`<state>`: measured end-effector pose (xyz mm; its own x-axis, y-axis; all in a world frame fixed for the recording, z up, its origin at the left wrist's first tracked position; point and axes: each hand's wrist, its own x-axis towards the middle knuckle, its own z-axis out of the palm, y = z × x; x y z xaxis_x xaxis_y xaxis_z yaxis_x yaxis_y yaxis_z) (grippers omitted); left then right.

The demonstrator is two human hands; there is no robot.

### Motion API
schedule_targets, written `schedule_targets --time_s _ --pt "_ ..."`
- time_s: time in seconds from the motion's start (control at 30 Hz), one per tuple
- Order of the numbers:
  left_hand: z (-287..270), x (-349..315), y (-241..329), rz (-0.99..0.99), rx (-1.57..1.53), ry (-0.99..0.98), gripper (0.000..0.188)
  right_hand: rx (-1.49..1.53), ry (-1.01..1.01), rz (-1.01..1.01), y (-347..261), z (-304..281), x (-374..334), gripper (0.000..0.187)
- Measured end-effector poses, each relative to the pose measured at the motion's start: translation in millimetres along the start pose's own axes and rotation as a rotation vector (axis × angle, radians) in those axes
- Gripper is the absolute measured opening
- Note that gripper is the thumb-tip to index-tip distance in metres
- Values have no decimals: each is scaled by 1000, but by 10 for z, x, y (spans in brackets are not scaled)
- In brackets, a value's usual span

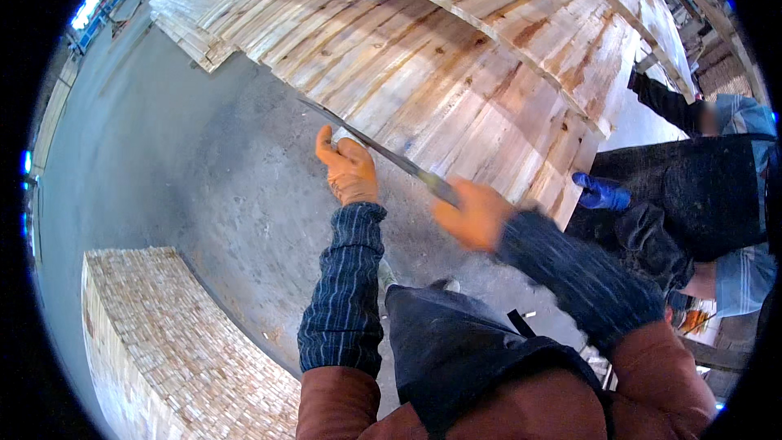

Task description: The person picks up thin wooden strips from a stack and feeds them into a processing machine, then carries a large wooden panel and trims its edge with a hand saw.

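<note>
My right hand [475, 216], in an orange glove and somewhat blurred, grips the handle of a long, narrow dark-bladed knife [383, 149]. Its blade points up and to the left, along the near edge of a wide panel of joined wood strips [391, 57]. Beside the blade, my left hand [350, 167] wears an orange glove too. Its fingers are curled, with one digit raised; a small pale bit shows by the fingertips, but what they hold is hidden. Whether the blade touches the panel edge I cannot tell.
More wood panels [562, 0] overlap at the upper right. A co-worker's blue-gloved hand [603, 191] is by the panel's right end, with a dark apron behind. A tall stack of wood strips [195, 334] stands at the lower left on the grey concrete floor [236, 187].
</note>
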<state>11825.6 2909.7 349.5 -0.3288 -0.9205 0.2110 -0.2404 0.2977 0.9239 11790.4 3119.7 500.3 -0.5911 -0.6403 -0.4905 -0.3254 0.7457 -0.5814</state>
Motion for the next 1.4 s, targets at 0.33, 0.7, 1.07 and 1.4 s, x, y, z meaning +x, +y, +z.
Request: schedule_targets --time_s 0.33,0.7,1.07,1.4 --pt "-7 -125 359 -281 -44 -88 46 -2 -40 71 66 -91 181 36" --pt "-49 -77 194 -194 -118 -3 43 55 75 149 512 -157 -1451 44" --pt "4 -28 147 -80 43 -15 49 -82 71 -16 -31 93 271 49" --pt "86 -128 73 -137 7 1 48 -61 -34 102 0 -200 -207 49"
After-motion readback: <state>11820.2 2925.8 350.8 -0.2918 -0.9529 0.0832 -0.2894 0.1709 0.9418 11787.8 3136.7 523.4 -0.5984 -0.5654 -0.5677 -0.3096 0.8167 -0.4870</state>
